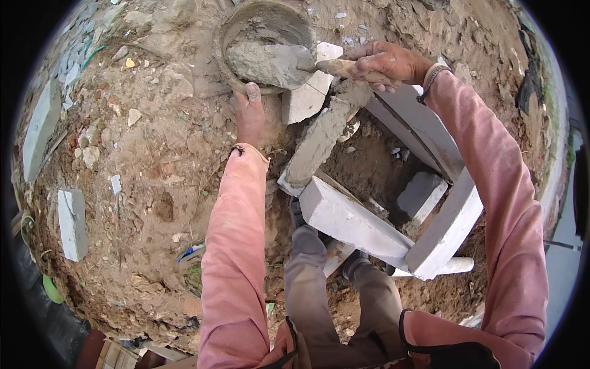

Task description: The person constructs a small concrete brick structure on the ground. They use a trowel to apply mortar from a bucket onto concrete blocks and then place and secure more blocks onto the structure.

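Note:
My right hand (384,63) grips the wooden handle of a trowel (276,63) whose blade carries a heap of wet grey mortar over a round mortar pan (249,21). My left hand (250,114) holds the near rim of that pan, thumb up on its edge. Just below the trowel a white block (322,132) lies coated along its top with mortar. Grey-white blocks (350,221) form a small square frame around a dirt pit.
Loose brown earth with stones and rubble surrounds the pit. Spare white blocks (72,222) lie at the left. A white slab (310,92) sits under the pan's edge. My legs in grey trousers (319,289) stand beside the frame.

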`<move>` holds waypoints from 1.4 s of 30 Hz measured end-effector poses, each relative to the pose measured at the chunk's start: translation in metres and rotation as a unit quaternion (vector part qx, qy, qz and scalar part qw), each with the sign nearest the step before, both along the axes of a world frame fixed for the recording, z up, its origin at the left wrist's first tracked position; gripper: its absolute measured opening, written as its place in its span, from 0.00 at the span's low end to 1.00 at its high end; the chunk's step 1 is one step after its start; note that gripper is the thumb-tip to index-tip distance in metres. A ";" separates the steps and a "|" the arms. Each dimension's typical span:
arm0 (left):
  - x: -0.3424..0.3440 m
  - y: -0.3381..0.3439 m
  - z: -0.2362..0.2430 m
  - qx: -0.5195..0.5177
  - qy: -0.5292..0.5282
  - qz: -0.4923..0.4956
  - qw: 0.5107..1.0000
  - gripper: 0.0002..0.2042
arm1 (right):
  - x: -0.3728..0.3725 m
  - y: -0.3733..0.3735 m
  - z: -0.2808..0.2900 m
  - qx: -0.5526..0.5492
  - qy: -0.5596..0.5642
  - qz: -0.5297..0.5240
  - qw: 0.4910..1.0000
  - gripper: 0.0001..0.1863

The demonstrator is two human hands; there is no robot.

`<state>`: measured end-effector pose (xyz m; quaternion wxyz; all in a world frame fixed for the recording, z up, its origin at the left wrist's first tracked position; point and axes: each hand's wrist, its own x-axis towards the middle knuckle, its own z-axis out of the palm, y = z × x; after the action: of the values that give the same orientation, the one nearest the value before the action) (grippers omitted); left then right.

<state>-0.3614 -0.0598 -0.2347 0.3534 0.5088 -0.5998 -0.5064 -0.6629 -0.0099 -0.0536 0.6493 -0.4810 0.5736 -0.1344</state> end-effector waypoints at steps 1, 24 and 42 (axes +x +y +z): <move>-0.005 0.005 0.005 0.016 -0.051 0.014 0.998 0.36 | -0.007 0.015 0.000 0.014 -0.046 -0.029 0.998 0.24; -0.046 -0.051 0.060 -0.071 -0.256 0.228 0.937 0.28 | 0.057 0.194 -0.108 0.121 -0.325 -0.609 0.713 0.11; -0.052 -0.048 0.062 -0.047 -0.265 0.243 0.932 0.29 | 0.019 0.153 -0.101 0.147 -0.251 -0.593 0.751 0.13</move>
<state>-0.4137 -0.1082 -0.1725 0.3177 0.7375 -0.5525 -0.2233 -0.6439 0.1426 -0.1543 0.6224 0.1086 0.5728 -0.5222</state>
